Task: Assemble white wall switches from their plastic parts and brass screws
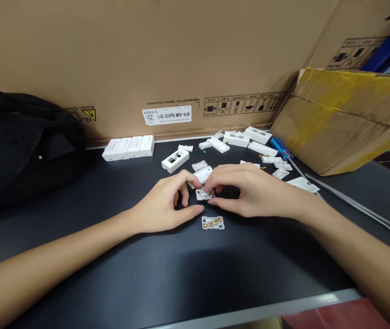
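Note:
Over the black table, my right hand (246, 189) has its thumb and index finger closed on a small white plastic switch part (203, 195). My left hand (167, 203) curves around the other side of that part. Its thumb and index finger are apart, the index tip close to the part's upper left edge; whether it touches is unclear. Just in front of both hands lies a white switch base (212, 223) with brass contacts inside. Behind my fingertips, a white cover plate (203, 174) is partly hidden.
Several white switch housings (128, 148) stand in a row at the back left. A white switch frame (175, 161) and loose white parts lie behind my hands. To the right are a blue-handled screwdriver (280, 147), cable ties (355, 203) and a cardboard box (342, 123). A black bag (19, 146) sits left.

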A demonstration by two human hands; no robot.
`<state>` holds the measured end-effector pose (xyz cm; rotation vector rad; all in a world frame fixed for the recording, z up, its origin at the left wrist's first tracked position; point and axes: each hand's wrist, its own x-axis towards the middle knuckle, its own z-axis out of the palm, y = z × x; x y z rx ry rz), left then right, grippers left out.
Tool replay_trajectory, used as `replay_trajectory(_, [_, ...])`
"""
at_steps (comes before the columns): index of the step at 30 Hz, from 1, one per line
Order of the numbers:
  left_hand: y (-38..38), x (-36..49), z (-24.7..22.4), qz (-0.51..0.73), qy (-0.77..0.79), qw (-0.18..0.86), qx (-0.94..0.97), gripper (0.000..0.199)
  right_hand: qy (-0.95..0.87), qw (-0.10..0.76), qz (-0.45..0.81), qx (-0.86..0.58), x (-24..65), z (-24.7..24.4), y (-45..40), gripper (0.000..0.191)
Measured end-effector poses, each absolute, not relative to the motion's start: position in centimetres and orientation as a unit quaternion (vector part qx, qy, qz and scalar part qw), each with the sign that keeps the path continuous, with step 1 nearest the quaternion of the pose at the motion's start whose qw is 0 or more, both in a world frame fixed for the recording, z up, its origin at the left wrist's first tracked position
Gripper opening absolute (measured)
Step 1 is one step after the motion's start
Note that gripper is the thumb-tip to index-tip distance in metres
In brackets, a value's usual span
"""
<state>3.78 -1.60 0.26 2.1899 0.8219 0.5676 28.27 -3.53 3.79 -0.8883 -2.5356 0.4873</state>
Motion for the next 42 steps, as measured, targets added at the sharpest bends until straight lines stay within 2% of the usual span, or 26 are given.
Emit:
replay_trajectory(10, [-1.4, 4.0, -0.2, 0.283, 0.311, 0.415, 0.807, 0.025, -0.901, 0.224, 0.181, -0.324, 28.1, 4.0, -4.2, 0.014])
replay_trajectory(22, [-1.8, 3.9, -0.3, 0.349, 0.288, 0.402, 0.796, 0.023, -0.902, 0.251, 0.114, -0.333, 27.9, 3.8, -4.3, 0.013])
replay_trajectory(29, [-2.2, 3.9, -0.2, 0.398, 0.256, 0.348, 0.810, 0.018, -0.898, 0.246, 0.099, -0.351, 27.4, 4.0, -4.7, 0.017])
replay_trajectory(42, [-2.6, 3.8, 0.0, 0.415, 0.239, 0.244, 0.843, 0.008, -0.889, 0.256, 0.103, -0.364, 26.6, 4.1, -5.3, 0.018])
